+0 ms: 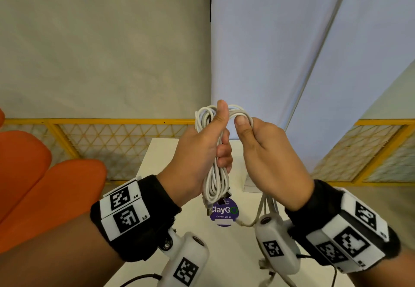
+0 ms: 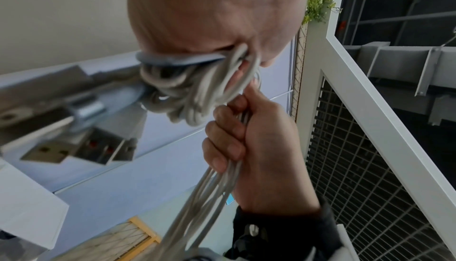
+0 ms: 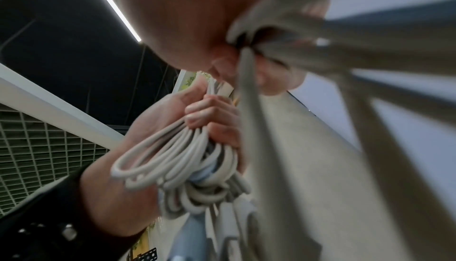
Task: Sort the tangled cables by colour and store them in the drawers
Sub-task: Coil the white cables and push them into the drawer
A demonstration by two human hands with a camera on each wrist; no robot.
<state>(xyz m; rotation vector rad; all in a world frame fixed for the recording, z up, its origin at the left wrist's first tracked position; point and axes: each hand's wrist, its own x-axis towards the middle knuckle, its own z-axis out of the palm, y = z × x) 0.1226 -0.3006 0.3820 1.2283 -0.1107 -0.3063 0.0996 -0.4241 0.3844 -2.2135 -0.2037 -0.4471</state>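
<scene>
Both hands are raised above the white table [image 1: 157, 158]. My left hand [image 1: 199, 149] grips a folded bundle of white cable [image 1: 215, 179], thumb up; the bundle's USB plugs [image 1: 221, 199] hang below. My right hand [image 1: 265, 149] pinches the bundle's top loops [image 1: 240, 110] between thumb and fingers, and loose white strands [image 1: 266, 203] hang under it. In the left wrist view the right hand [image 2: 261, 148] is curled round several strands below the looped bundle [image 2: 187, 93], with the USB plugs [image 2: 49, 152] close by. The right wrist view has the left hand [image 3: 153, 128] round the loops [image 3: 177, 161]. No drawers are clearly seen.
A purple round sticker [image 1: 224, 212] lies on the table under the hands. A white box-like object [image 1: 249, 185] stands behind my right hand. An orange chair [image 1: 33, 174] is at the left. A yellow mesh fence [image 1: 112, 138] runs behind the table.
</scene>
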